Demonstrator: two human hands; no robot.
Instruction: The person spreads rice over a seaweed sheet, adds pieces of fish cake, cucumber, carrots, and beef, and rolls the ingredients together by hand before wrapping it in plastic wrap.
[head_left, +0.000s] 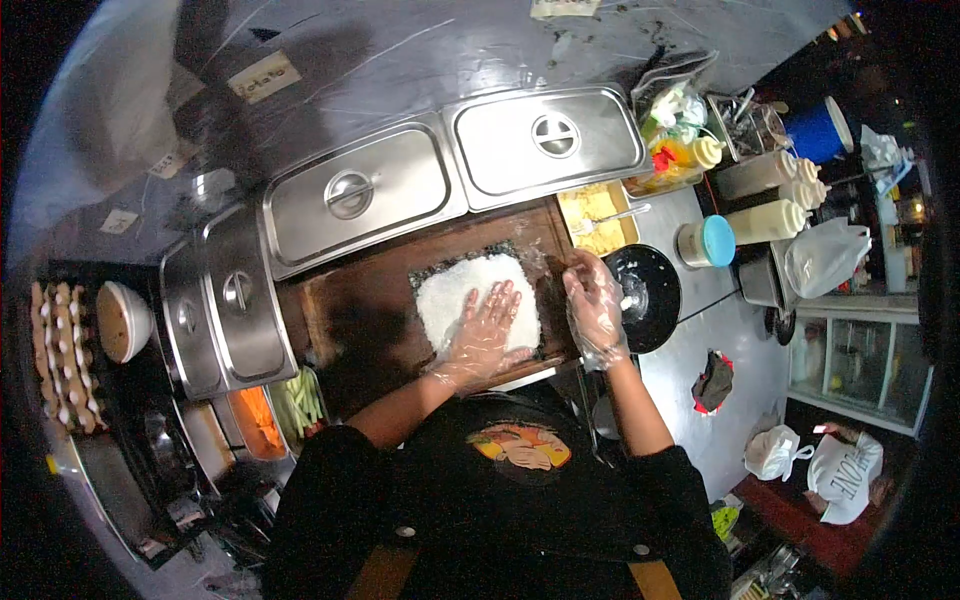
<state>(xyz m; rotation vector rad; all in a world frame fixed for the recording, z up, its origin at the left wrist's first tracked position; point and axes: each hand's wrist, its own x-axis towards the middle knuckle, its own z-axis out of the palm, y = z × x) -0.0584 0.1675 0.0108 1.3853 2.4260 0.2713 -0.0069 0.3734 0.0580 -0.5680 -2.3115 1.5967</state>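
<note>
My left hand (485, 335), in a clear plastic glove, lies flat with its fingers stretched out on a layer of white rice (445, 295). That rice covers most of a dark nori sheet (418, 290), whose edges show at the top and left. Under the sheet is a brown wooden board (360, 310). My right hand (594, 308), gloved too, hovers at the board's right edge beside a black bowl (655, 325). Its fingers are loosely bent and I see nothing in them. White bits stick to the bowl's inside.
Lidded steel pans (400, 195) line the board's back and left. A tray of yellow pieces (600, 215) adjoins its right corner. Farther right stand a blue-lidded tub (717, 240) and squeeze bottles (770, 222). Orange strips (258, 420) and green strips (300, 400) sit front left.
</note>
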